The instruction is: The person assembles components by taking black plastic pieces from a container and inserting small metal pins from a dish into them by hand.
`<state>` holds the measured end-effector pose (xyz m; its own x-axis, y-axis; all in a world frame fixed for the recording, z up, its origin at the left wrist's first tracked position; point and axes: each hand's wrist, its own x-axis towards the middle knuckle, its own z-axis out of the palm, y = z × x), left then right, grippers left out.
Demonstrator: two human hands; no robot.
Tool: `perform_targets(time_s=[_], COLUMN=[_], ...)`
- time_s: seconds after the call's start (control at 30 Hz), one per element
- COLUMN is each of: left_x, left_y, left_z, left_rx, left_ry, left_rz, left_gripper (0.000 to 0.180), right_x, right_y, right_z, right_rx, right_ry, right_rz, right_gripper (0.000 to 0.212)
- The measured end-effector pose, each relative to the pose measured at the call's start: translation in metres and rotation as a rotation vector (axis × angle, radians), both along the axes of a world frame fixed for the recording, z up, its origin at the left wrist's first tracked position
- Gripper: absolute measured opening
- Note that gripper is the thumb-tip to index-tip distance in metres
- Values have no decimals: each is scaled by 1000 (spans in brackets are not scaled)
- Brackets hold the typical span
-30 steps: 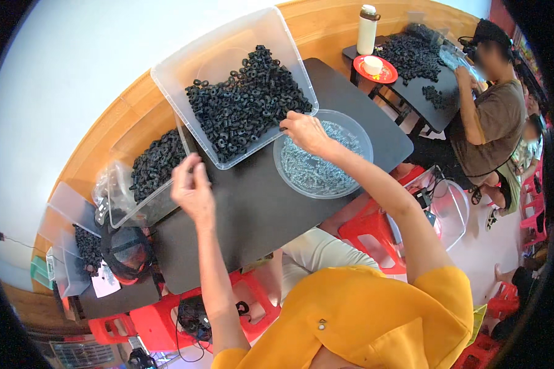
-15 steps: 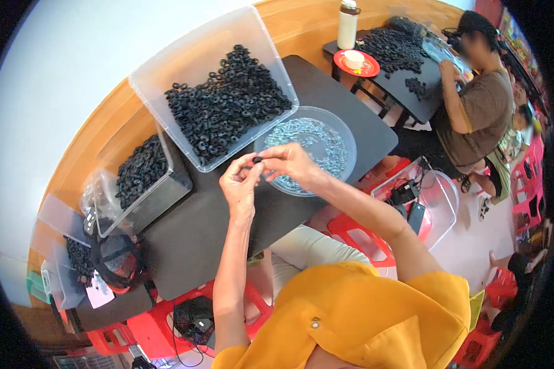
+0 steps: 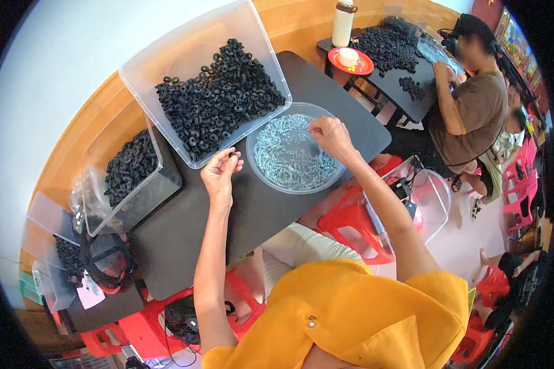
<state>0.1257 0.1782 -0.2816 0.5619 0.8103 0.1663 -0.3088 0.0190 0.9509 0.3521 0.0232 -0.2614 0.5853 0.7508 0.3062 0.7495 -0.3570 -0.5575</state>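
My left hand (image 3: 219,179) is closed, pinching a small black ring-shaped part (image 3: 234,154) between thumb and fingertips over the table. My right hand (image 3: 332,138) reaches over a round clear tub (image 3: 297,192), its fingers pinched together above the far right side. Small shiny silvery pieces (image 3: 277,157) cover much of the tub's bottom; what my right fingertips hold, if anything, is too small to make out. Behind my left hand stands a large clear bin (image 3: 194,61) with a heap of black ring-shaped parts (image 3: 218,104).
A second clear bin (image 3: 157,195) of black parts (image 3: 131,166) is at the left on the dark table (image 3: 172,246). To the right, a person (image 3: 471,117) handles things at another table with black parts (image 3: 391,49), a red plate (image 3: 351,61) and a bottle (image 3: 343,24).
My hands, together around the black part before, are now apart. The right one has moved right over the tub, while the left keeps the black part and has shifted slightly left.
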Motion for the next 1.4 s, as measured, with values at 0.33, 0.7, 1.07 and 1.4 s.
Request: perform_targets(time_s=[0.33,0.7,1.07,1.4], left_x=[-3,-3,-4,-5], left_y=[1,-5,-10,-11], left_z=[-24,-22,-20,-16], left_rx=[-41,-49,57,105], left_ry=[12,-13,38,117], left_rz=[-7,-55,-58,-58], left_gripper=[21,26,20,20], right_x=[-3,-2,-76,-101], right_y=[13,10,44,59], right_z=[-21,-7,21,19], right_rx=[-138,140,205,200], right_ry=[-208,-145,244,42], right_rz=[45,108,467,500], right_gripper=[7,6,9,8])
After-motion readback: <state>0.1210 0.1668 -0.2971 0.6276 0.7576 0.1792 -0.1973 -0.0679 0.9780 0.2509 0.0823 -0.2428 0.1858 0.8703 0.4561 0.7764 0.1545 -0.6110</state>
